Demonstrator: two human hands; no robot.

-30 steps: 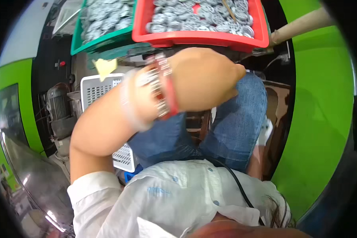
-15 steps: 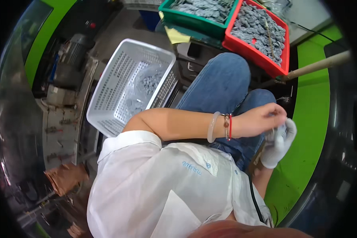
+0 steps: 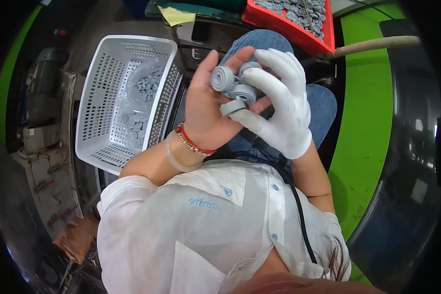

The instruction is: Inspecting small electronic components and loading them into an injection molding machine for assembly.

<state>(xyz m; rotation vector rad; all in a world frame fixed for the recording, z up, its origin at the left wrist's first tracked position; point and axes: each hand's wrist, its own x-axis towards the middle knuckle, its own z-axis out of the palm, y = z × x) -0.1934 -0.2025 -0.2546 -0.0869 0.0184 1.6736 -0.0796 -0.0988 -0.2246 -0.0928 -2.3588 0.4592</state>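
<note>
Over my lap, my bare left hand [image 3: 204, 110] is turned palm up and cradles a small cluster of round grey ring-shaped parts [image 3: 243, 93]. The parts have stepped, concentric rims and seem joined by thin pieces between them. My right hand [image 3: 286, 100], in a white knitted glove, curls over the same cluster from the right. Its thumb touches the lowest part, and its fingers bend over the upper ones. Some of the left fingers are hidden behind the parts and the glove.
A white perforated basket [image 3: 90, 108] at the left holds clear bags of small grey parts [image 3: 144, 88]. A red crate [image 3: 291, 27] of similar parts stands at the far right, near a pale pole [image 3: 372, 45]. A green crate's edge [image 3: 206, 12] shows at the back. Machinery [image 3: 44, 83] lines the left side.
Both hands have come from the far right to the middle, in front of my chest. The left palm has turned up, and the grey parts are now plainly visible. The view has shifted too.
</note>
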